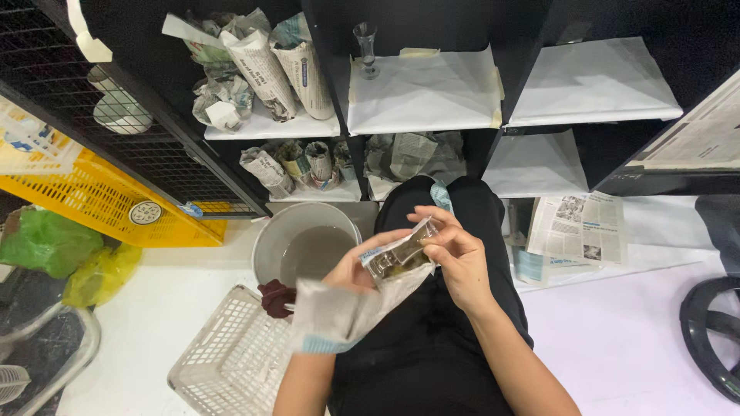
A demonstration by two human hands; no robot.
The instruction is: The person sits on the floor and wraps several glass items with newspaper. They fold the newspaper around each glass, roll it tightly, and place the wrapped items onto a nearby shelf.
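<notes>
A person sits in front of a black shelf (432, 19) and looks down at their own two hands. Both hands are over the person's lap, just below the shelf.

The left hand (356, 266) is curled round a small clear glass (399, 256). The thumb and fingers are closed on it from the left side. A sheet of newspaper (339, 312) hangs down from this hand and covers part of the glass. The right hand (456, 258) is closed on the other end of the glass, with its fingers bent over the top. So the glass is held between the two hands, tilted, with the paper partly round it.

Below the shelf and to the left of the hands stands a grey bucket (304, 246) with water in it. A dark red cloth (275, 297) lies at the bucket's edge. Next to that, lower down, is a white plastic basket (231, 358).

On the shelf are many things wrapped in newspaper (266, 65). More wrapped things (297, 166) stand on the lower shelf. One tall thin glass (366, 48) stands unwrapped on white paper (424, 96) on the shelf.

To the left of the shelf is a yellow crate (92, 196). A green bag (46, 240) lies near it. To the right, below the shelf, an open newspaper (578, 227) lies flat on the floor.
</notes>
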